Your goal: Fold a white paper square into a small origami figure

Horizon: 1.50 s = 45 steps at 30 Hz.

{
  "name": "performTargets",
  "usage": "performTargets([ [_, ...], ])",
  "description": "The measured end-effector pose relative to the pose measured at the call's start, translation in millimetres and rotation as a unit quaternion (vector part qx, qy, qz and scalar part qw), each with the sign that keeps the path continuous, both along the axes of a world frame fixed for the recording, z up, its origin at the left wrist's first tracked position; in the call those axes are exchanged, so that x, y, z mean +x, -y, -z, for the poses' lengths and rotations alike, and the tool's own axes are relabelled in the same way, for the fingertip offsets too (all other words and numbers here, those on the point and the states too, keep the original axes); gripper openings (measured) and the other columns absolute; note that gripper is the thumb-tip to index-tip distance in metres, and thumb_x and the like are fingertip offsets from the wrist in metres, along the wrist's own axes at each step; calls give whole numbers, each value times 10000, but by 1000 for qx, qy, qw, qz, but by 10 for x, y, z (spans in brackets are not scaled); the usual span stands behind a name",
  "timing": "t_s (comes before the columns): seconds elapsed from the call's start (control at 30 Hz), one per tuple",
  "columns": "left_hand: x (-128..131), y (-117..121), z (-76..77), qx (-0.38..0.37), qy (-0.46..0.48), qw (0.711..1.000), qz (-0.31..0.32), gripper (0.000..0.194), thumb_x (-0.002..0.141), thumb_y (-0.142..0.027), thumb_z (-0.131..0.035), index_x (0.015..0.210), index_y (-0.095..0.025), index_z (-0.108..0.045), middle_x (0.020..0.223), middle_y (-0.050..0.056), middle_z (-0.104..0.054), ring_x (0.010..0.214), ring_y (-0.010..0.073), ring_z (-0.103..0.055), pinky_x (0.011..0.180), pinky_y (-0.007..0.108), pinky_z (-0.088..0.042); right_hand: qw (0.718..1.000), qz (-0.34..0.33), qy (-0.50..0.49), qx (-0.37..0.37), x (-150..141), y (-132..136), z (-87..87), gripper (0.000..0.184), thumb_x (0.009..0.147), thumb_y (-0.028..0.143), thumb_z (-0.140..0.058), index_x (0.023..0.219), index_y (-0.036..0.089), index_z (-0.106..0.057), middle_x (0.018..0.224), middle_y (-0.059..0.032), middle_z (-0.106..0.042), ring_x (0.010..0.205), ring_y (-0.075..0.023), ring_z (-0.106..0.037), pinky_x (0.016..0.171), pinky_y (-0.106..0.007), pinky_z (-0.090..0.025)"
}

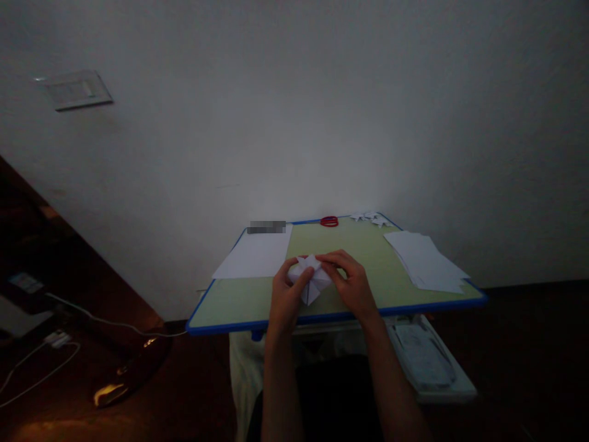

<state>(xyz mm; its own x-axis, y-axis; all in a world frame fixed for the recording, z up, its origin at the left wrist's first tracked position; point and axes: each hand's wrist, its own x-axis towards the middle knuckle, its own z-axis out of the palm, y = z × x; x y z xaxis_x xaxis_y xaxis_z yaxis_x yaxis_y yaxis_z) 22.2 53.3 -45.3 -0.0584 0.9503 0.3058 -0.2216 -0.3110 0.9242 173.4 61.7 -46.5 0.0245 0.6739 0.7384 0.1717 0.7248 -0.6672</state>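
Note:
A folded piece of white paper (pixel 313 287), with creased, pointed flaps, is held just above the front part of the table. My left hand (pixel 288 294) grips its left side, thumb across the front and fingers behind. At the upper right edge, my right hand (pixel 348 281) pinches a flap between thumb and fingers. Both hands are closed on the same paper. The fingers behind it are partly hidden.
The pale green table (pixel 350 245) has a blue edge. White sheets (pixel 260 255) lie at left, a paper stack (pixel 426 261) at right. Red-handled scissors (pixel 329 221) and several folded paper pieces (pixel 372 218) lie at the back. An open drawer (pixel 427 359) juts out below.

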Motion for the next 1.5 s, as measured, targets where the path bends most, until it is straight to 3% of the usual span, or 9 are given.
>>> performTargets([
  [0.53,-25,28,-30,-10,-48,999,-1,508,701,-394,-880,1126,-166,-718,861,41,-772,657,166,-684,588,228,-521,999,-1,-38,-36,-15,-10,14,159,951,277,-642,1034,258,-776,985,-52,-728,930,-211,-689,812,-336,-565],
  [0.7,-30,35,-39,-2,-74,997,-34,499,709,-392,-876,1125,-164,-721,868,46,-765,646,156,-668,570,221,-513,998,-4,-44,-45,-19,-6,16,149,935,279,-667,1034,251,-775,997,-56,-730,947,-215,-696,837,-346,-573],
  [0.97,-15,17,-26,-3,-49,998,-35,512,701,-425,-871,1115,-162,-723,873,58,-766,694,174,-685,638,249,-539,998,-20,-37,-50,-31,-8,15,117,905,295,-710,983,237,-775,951,-51,-722,873,-201,-702,813,-341,-590],
  [1.1,-13,-7,4,-4,-48,998,-33,428,761,-426,-821,1084,-159,-732,797,33,-746,642,156,-655,594,227,-499,998,-10,-41,-46,-28,-11,13,108,905,291,-703,965,239,-777,940,-51,-723,868,-207,-701,800,-347,-590],
  [1.3,-14,1,2,5,-42,999,-11,371,792,-401,-791,1081,-177,-730,902,34,-759,695,149,-657,623,218,-501,998,-8,-38,-41,-18,-19,29,103,905,261,-697,970,234,-773,942,-51,-717,863,-202,-693,792,-339,-583],
  [1.5,-19,12,-23,6,-62,998,-16,440,740,-396,-844,1103,-178,-724,989,69,-770,838,207,-702,750,275,-547,999,-8,-36,-40,-23,-26,32,96,900,233,-698,963,233,-771,933,-46,-713,856,-196,-690,793,-332,-577],
])
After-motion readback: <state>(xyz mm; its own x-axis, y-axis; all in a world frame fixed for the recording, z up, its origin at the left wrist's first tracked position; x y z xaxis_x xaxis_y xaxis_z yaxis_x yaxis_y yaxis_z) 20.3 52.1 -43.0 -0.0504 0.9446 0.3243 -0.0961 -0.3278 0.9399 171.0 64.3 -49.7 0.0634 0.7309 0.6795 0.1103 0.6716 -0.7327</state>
